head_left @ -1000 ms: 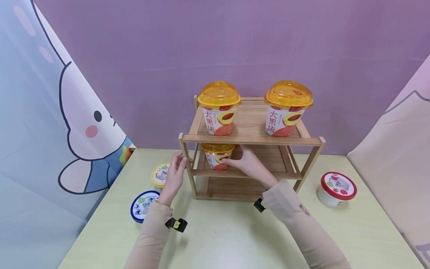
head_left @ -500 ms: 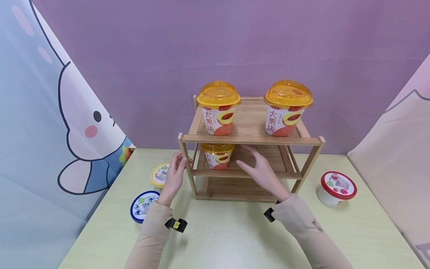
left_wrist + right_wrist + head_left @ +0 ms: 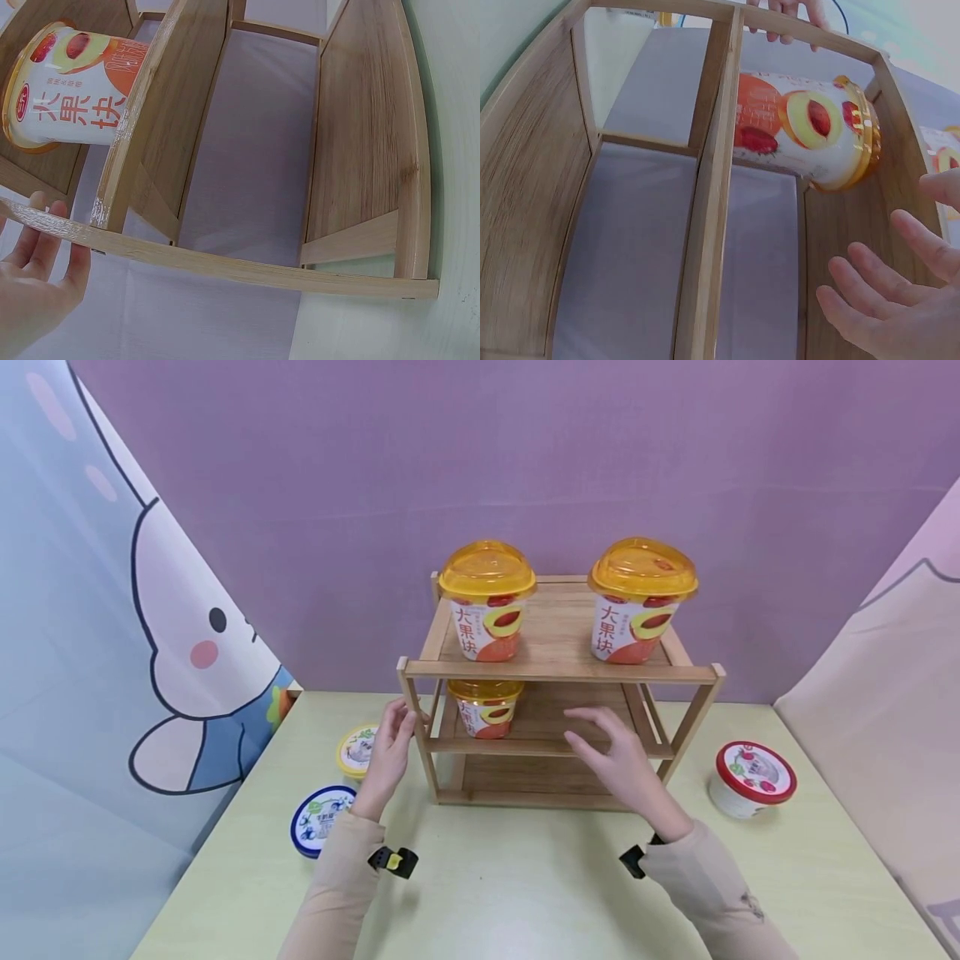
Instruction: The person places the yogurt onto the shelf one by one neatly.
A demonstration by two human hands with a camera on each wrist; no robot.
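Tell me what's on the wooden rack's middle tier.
One orange-lidded cup stands upright near the left end of the middle tier. In the head view, the top tier hides the tier's rear edge and the cup's top.

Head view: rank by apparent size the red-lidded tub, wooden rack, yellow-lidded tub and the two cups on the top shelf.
1. Wooden rack
2. Right cup and left cup: too alike to rank
3. Red-lidded tub
4. Yellow-lidded tub, partly behind the left hand
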